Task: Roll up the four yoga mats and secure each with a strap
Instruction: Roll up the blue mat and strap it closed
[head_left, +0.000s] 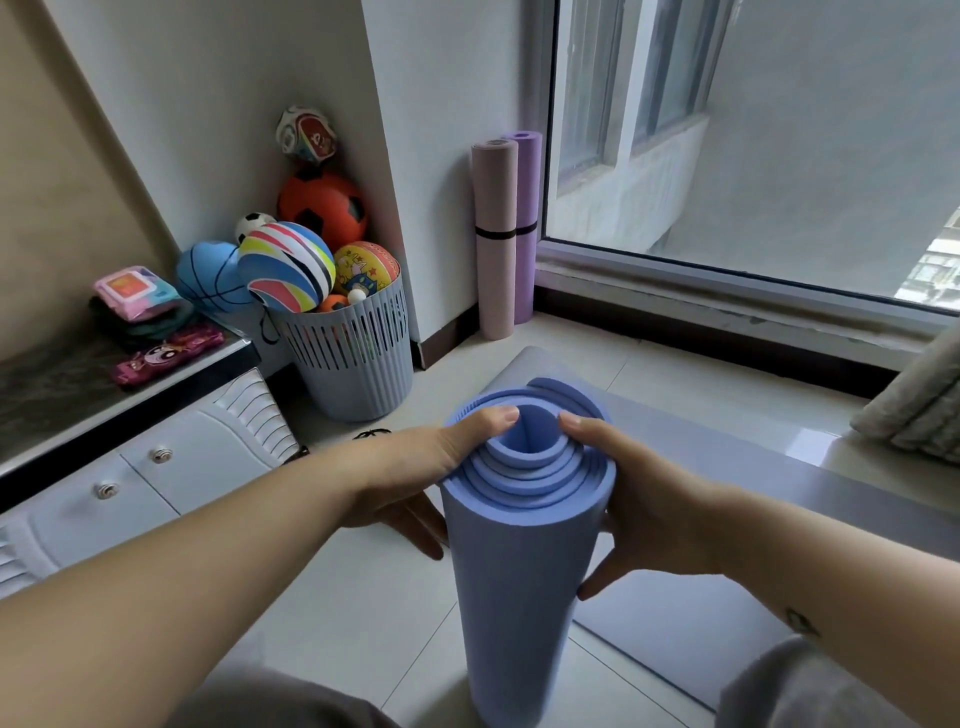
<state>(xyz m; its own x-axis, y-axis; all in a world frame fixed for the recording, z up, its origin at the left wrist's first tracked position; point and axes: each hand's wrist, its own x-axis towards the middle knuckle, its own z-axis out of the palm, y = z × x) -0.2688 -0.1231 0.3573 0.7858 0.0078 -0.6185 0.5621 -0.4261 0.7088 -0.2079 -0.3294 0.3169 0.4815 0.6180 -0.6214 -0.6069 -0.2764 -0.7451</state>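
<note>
While the blue mat (519, 561) stands on end on the tiles right in front of the person, both hands clamp its top. The left hand (415, 467) wraps the side with its thumb pressed onto the spiral end, and the right hand (654, 499) mirrors it, fingers curled round the far flank.

Look at that spiral: loose, with the layers stepped unevenly and the inner coils riding higher than the outer wrap. That's the danger, I'd say. Ease either grip to reach for a strap and the foam could spring open, or the core could telescope out.

No band is on this roll yet. A small dark loop (371, 434) near the left wrist may be a strap, but it's hard to tell. By the window the pink mat (493, 182) and purple mat (529, 182) lean banded, and a grey mat (727, 447) lies flat underneath.
</note>
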